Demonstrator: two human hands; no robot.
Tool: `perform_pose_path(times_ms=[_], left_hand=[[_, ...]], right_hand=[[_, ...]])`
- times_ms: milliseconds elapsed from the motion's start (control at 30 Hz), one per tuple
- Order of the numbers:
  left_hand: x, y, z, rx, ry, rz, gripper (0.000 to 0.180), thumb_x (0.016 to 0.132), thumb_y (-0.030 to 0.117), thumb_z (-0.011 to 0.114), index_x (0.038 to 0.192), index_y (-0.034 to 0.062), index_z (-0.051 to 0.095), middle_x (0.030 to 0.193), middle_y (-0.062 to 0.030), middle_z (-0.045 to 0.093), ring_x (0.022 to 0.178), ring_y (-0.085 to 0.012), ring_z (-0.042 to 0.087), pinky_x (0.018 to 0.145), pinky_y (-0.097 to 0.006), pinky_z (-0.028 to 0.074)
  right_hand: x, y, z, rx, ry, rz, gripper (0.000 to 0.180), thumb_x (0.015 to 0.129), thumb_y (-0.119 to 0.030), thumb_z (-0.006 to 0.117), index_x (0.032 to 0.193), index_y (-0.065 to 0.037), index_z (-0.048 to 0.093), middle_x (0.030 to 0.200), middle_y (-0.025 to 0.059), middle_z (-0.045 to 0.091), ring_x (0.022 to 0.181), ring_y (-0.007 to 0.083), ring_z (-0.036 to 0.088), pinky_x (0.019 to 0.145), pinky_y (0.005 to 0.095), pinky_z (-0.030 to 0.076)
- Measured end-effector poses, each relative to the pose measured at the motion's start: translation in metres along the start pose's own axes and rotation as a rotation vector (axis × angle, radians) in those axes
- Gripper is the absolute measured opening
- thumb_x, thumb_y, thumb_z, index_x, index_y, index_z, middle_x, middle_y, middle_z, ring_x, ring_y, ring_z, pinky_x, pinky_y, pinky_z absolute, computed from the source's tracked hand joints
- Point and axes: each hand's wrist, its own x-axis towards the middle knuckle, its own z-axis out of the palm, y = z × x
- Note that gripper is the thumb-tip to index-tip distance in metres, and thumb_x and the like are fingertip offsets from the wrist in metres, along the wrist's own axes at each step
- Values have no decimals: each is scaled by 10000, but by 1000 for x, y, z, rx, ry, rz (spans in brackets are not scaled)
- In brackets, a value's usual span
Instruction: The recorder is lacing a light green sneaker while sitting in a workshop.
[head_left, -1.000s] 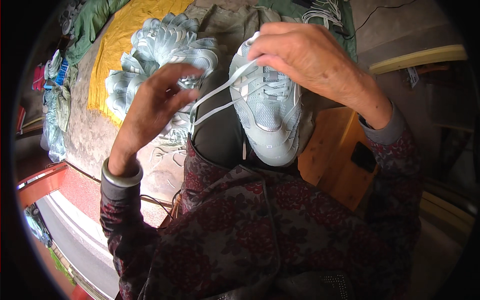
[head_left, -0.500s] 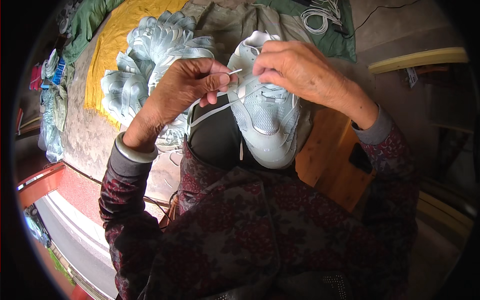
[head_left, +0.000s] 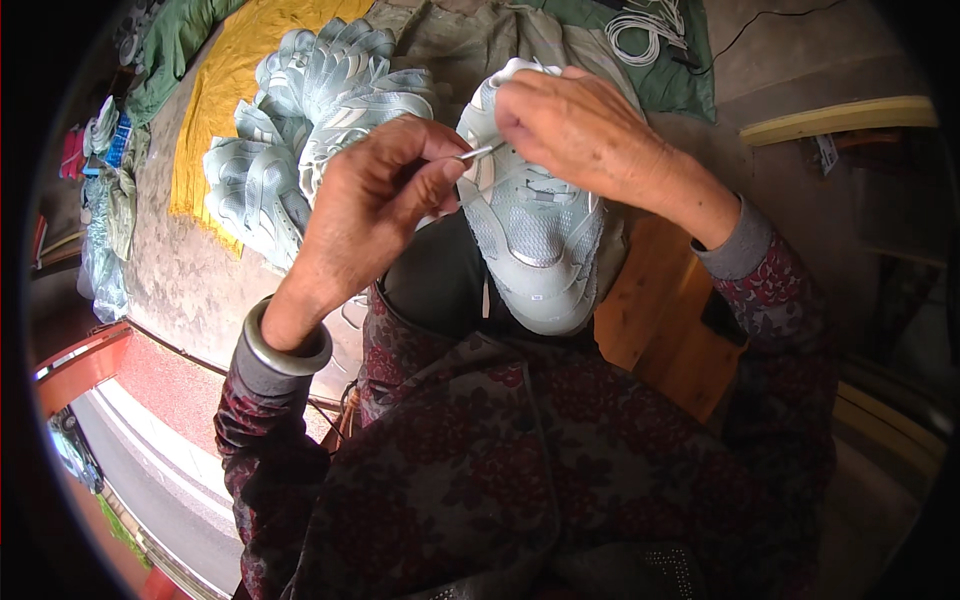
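A pale grey-blue sneaker (head_left: 540, 265) rests on my lap, toe toward me, over a dark pad (head_left: 435, 275). My left hand (head_left: 385, 185), left of the sneaker, pinches a white shoelace (head_left: 478, 153) between thumb and forefinger. The lace's end points toward the sneaker's eyelets and reaches the fingers of my right hand (head_left: 580, 125). That hand is bent over the lacing and tongue, its fingers curled in. Its fingertips are hidden, so what they grip cannot be made out.
Many similar sneaker uppers (head_left: 330, 90) are bunched at the far left, by a yellow cloth (head_left: 210, 130). A coiled white cable (head_left: 645, 40) lies on green cloth at the far right. A wooden board (head_left: 655, 300) is right of my lap. Plastic bags (head_left: 105, 250) hang at the left.
My left hand has moved slightly right and turned, bringing the lace end up to my right fingers. My right hand has shifted slightly left, curling further over the lacing.
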Motion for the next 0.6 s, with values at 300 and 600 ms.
perform_pose_path(times_ms=[300, 600], left_hand=[[36, -51, 23, 220, -8, 172, 158, 865, 121, 751, 971, 6, 730, 883, -61, 655, 810, -143, 600, 749, -278, 489], [46, -46, 36, 62, 41, 58, 124, 860, 74, 754, 949, -3, 715, 815, 1, 683, 744, -49, 583, 699, -216, 499]], right_hand=[[-4, 13, -1, 337, -10, 318, 153, 924, -177, 574, 865, -35, 577, 698, 110, 626, 664, 295, 630, 644, 414, 494], [-22, 25, -14, 309, -1, 225, 133, 903, -171, 603, 869, -52, 653, 804, 90, 610, 751, 264, 611, 714, 398, 479]])
